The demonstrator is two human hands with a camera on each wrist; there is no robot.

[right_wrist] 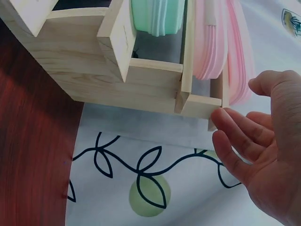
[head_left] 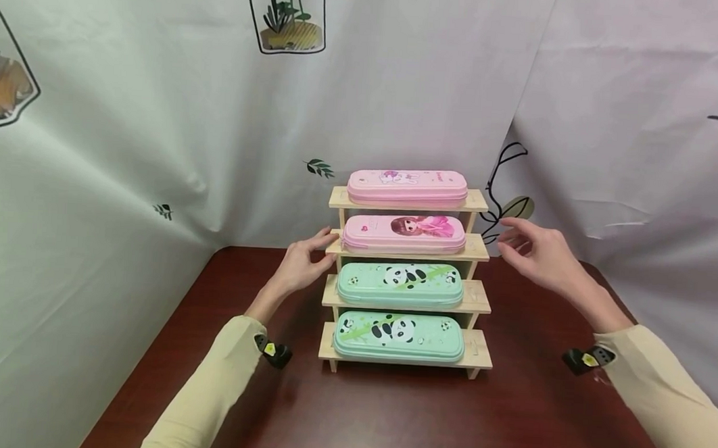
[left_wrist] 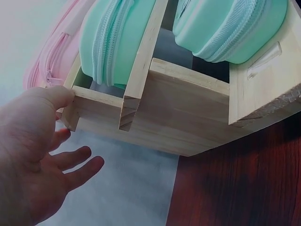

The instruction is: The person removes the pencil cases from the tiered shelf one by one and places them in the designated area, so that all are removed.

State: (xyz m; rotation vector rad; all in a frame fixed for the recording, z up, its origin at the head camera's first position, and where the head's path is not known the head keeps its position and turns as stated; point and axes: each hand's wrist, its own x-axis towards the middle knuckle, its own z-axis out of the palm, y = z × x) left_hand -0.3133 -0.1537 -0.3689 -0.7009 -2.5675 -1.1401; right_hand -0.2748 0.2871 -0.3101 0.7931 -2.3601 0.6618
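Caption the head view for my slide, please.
Left hand and right hand flank a four-tier wooden stand holding two pink cases above two green cases.

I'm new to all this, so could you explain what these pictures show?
There is no robot here, just a person working barehanded. The wide picture comes from a camera on the head; the two closer ones from the left wrist camera and the right wrist camera. On the dark red table stands a wooden stand with four shelves. Two pink cases lie on the upper two, two green cases on the lower two. The left hand touches the second shelf from the top, though whether it grips is unclear. The right hand is beside the stand, holding nothing.
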